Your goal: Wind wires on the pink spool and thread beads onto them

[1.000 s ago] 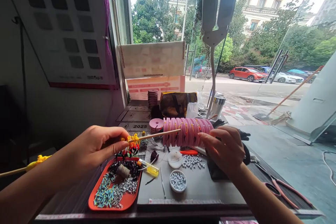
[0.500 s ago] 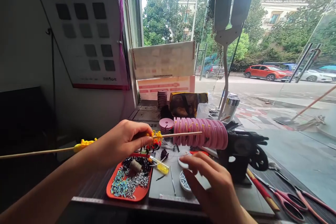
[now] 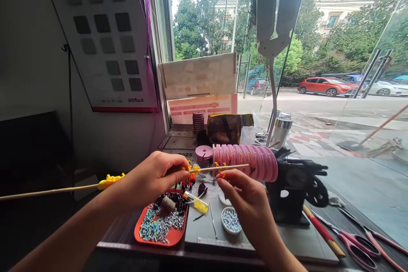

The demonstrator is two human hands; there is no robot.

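My left hand (image 3: 153, 178) is closed on a long thin wooden stick (image 3: 219, 167) that runs from far left to just past the middle. Yellow beads sit on the stick near my fingertips, and another yellow piece (image 3: 110, 180) rides on it behind my wrist. My right hand (image 3: 247, 197) is raised under the stick's free end, its fingertips pinched on a tiny red and yellow piece I cannot make out. Behind the stick's tip lies a row of pink foam spools (image 3: 245, 162) on a black stand (image 3: 293, 191).
An orange tray (image 3: 159, 227) holds several small tubes and beads. A small white bowl of grey beads (image 3: 231, 220), a yellow-tipped tube (image 3: 196, 202), pink-handled scissors (image 3: 357, 244), a silver can (image 3: 281, 126) and a gold bag (image 3: 228, 127) lie on the grey mat (image 3: 204, 229) and counter by the window.
My right hand left the pink spools, dropped to the bowl of beads, then rose to the stick's tip with a small piece pinched. The view shifted left.
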